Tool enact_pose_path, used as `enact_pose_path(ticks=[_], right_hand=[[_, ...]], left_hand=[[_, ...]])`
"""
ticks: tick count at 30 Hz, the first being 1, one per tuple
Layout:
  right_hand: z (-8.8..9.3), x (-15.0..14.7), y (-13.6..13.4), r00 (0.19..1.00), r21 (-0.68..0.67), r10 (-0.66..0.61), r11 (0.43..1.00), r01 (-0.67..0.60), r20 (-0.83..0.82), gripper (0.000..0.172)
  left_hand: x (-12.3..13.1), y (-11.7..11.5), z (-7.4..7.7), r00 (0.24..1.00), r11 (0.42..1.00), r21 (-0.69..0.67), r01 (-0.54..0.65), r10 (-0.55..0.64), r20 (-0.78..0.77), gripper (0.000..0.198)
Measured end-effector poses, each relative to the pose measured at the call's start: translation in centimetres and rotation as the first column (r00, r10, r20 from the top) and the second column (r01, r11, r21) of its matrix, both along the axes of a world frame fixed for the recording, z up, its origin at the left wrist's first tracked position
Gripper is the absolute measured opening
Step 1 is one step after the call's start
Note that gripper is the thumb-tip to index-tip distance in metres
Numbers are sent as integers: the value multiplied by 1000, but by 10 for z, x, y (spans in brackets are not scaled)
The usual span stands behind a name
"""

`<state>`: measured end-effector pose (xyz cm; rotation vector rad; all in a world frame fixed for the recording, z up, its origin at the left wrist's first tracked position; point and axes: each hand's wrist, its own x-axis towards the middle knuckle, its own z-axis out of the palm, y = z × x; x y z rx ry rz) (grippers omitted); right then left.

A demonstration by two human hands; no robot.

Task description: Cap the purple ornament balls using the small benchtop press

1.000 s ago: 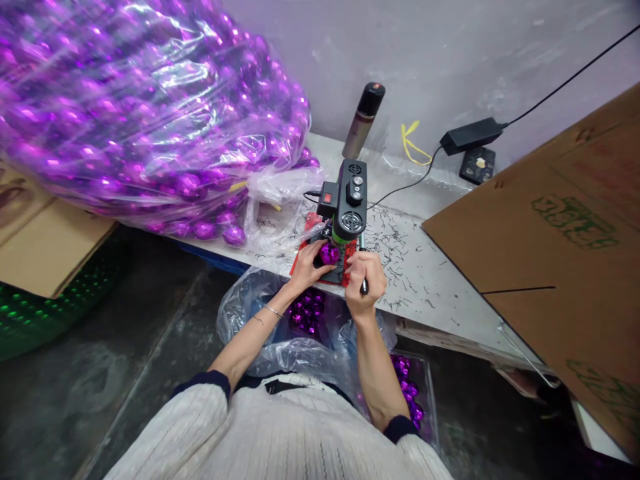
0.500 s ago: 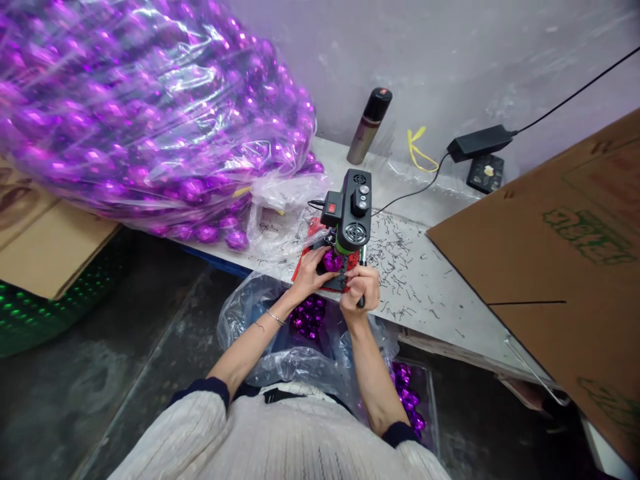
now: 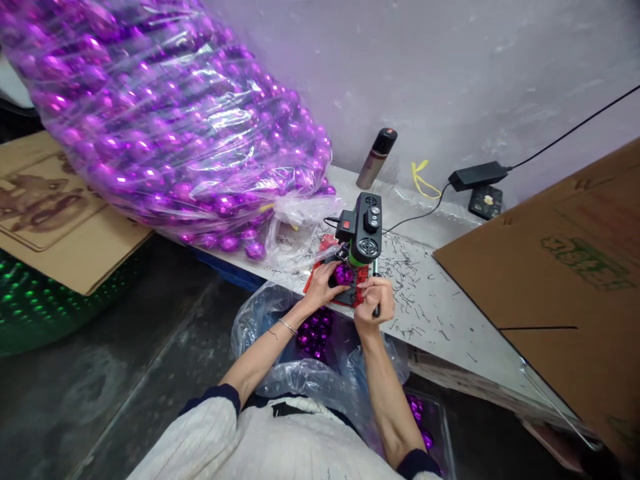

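Observation:
My left hand [image 3: 321, 288] is closed around a shiny purple ball [image 3: 343, 274], thumb on the near side and fingers on the far side. The ball sits under the head of a small black bench press machine [image 3: 364, 230] with round vents and a red switch. My right hand [image 3: 375, 300] is wrapped round the black grip of the machine's lever [image 3: 376, 268], to the right of the ball. Beneath both hands is the machine's base [image 3: 345, 293], dark with red around it.
A huge clear bag of purple balls [image 3: 200, 133] leans at the left. An open plastic bag [image 3: 250, 320] with more balls hangs below the table edge. Small dark wire pieces [image 3: 405, 287] litter the white table [image 3: 445, 327]. A spray can [image 3: 376, 159], power adapter [image 3: 479, 175] and cardboard box [image 3: 560, 267] stand around.
The whole view has shifted, so the scene sits lower and slightly further right. Both hands keep their hold on the ball and the lever.

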<state>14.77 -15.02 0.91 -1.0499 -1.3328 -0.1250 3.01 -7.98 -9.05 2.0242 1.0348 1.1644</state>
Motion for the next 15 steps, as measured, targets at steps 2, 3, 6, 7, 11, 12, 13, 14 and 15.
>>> enact_pose_path(ticks=[2,3,6,7,11,12,13,14,15], right_hand=[[24,1,0,1000,-56,-11,998,9,-28,32],[35,2,0,999,-84,-2,996,-1,-41,33],[54,3,-2,999,-144,28,989,-33,-39,35],[55,3,-2,999,-149,31,988,-35,-30,34],[40,0,-6,1000,-123,14,992,-14,1,31],[36,-1,-6,1000,-117,7,993,-6,4,30],[32,-1,-7,1000,-112,2,994,-1,5,30],[29,-2,-7,1000,-107,-2,994,3,6,31],[27,-2,-7,1000,-103,-3,995,4,10,31]], left_hand=[[-1,-3,-1,1000,1000,12,-6,6,-11,66],[-2,-6,-2,1000,1000,25,-6,7,-21,67],[-16,-26,-3,997,995,97,27,-19,-77,78],[-22,-32,-1,995,991,123,44,-32,-98,85],[-46,-19,20,990,994,104,-38,51,-129,69],[-50,-3,28,985,993,57,-108,114,-130,54],[-53,17,38,973,982,-8,-188,186,-135,41],[-55,41,47,960,963,-88,-256,242,-141,31],[-56,65,55,954,953,-115,-281,264,-141,27]])
